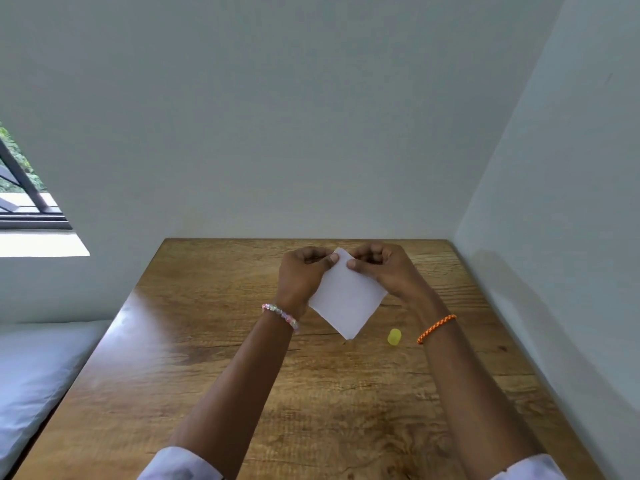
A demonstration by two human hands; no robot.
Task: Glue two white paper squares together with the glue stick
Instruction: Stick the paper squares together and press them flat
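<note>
At frame centre I pinch the paper (346, 296) by its top corner with left hand (301, 271) and right hand (381, 268), tilted above the table (207, 341), and uneven thumb pressure could slide the squares askew, judging from here

Nothing readable here, honestly. The paper (347, 295) is blank white on the side facing the camera, no print or writing on it. The little yellow cap (394, 337) on the surface (207, 375) has no label or brand I can make out, it's too small anyway. No numbers, logos or signs on the walls either.
</note>
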